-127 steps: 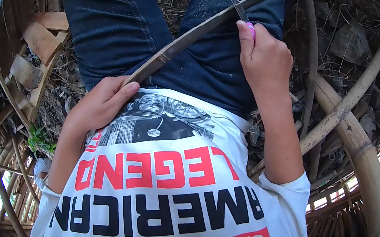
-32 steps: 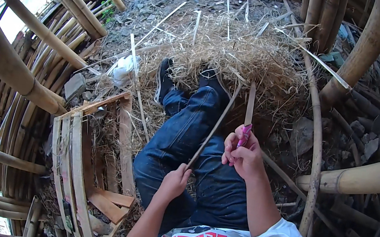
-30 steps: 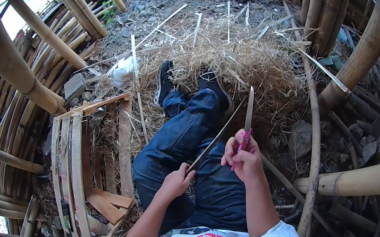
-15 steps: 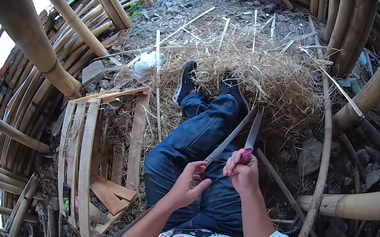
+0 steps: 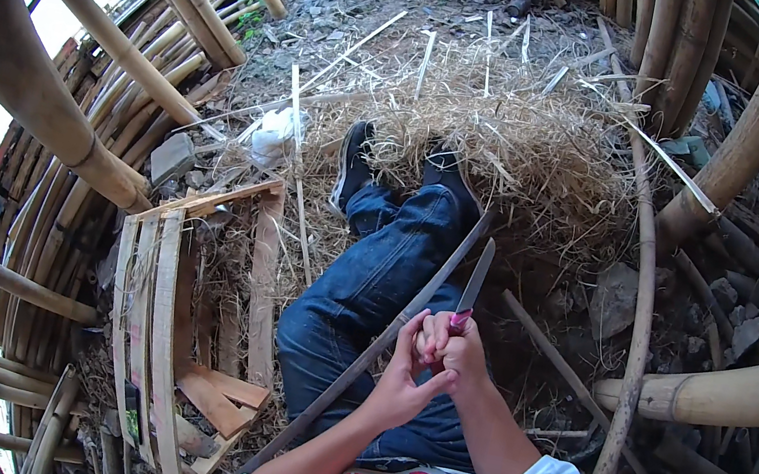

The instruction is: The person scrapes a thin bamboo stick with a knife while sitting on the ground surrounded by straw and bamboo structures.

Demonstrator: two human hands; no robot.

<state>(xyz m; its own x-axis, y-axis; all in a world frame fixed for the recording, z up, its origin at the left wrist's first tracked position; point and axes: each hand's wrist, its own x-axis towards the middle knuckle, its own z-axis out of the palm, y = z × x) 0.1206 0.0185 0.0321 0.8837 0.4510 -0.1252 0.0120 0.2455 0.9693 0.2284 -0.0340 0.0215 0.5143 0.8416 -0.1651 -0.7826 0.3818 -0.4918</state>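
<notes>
In my right hand (image 5: 461, 350) is a knife (image 5: 477, 277) with a pink handle, its blade pointing up and away from me. My left hand (image 5: 404, 384) meets it above my lap. Its fingers curl against the right-hand fingers and the thumb stands apart; whatever lies between them is hidden. A long, dark, flat strip (image 5: 356, 367), bamboo by its look, slants across my jeans from beside my left arm to near my shoes. It passes just left of my left-hand fingers; I cannot tell whether they touch it.
A slatted wooden crate (image 5: 164, 326) lies to the left, beside a grey block (image 5: 172, 158). Dry shavings (image 5: 553, 171) heap around my feet, near a white plastic bag (image 5: 273, 135). Thick bamboo poles (image 5: 712, 397) stand and lean on both sides. Stones (image 5: 614, 301) lie at the right.
My left hand has moved right, from the strip to my right hand. The knife and right hand have come slightly lower and left. The view has shifted a little.
</notes>
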